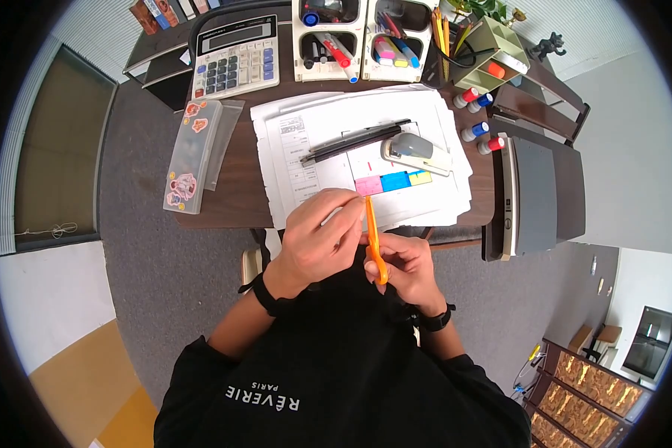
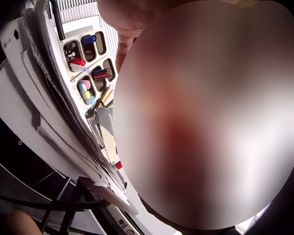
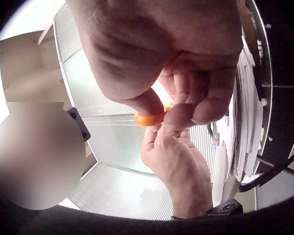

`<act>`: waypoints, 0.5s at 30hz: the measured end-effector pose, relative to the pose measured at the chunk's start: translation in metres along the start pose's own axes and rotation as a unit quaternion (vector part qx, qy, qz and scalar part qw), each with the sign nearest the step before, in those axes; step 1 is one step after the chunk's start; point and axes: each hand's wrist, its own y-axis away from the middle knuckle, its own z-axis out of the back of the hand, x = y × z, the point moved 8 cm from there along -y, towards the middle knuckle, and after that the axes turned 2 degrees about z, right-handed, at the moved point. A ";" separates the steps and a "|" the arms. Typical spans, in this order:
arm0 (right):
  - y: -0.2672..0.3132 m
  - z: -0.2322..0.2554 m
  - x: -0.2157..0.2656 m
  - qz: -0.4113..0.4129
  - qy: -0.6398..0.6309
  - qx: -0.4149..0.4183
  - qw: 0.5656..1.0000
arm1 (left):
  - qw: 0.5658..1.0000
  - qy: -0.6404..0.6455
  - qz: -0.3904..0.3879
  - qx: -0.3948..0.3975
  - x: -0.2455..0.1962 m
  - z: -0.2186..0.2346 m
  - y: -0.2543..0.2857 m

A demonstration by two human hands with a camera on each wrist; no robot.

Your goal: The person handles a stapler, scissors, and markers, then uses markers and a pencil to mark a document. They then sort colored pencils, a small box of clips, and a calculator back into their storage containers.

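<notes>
A slim orange tool [image 1: 373, 237] stands lengthwise between the two hands, narrow at the far end and wider and rounded at the near end. My right hand [image 1: 403, 267] grips the wider end between thumb and fingers, and an orange piece of it [image 3: 148, 119] shows there in the right wrist view. At the narrow end the curled fingers of my left hand [image 1: 317, 240] pinch in close against it. Just beyond the fingertips lie papers [image 1: 276, 160] with pink, blue and yellow sticky tabs [image 1: 396, 181]. The left wrist view is mostly blurred.
On the papers rest a grey-and-white stapler [image 1: 418, 153] and dark pens [image 1: 355, 143]. Around them stand a calculator [image 1: 235, 60], a clear pencil case [image 1: 194, 157], marker organizers [image 1: 366, 41], several small capped bottles [image 1: 476, 131] and a dark grey device [image 1: 537, 198].
</notes>
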 end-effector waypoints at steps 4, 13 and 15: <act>-0.001 -0.003 -0.003 -0.012 -0.066 0.018 0.998 | 1.000 -0.009 -0.003 -0.003 0.000 0.000 -0.001; -0.005 -0.002 0.002 0.012 0.005 -0.009 1.000 | 1.000 -0.003 0.010 0.014 0.003 -0.001 -0.001; -0.005 -0.002 0.003 0.019 0.022 -0.017 0.999 | 1.000 -0.010 0.009 0.023 0.002 0.000 -0.001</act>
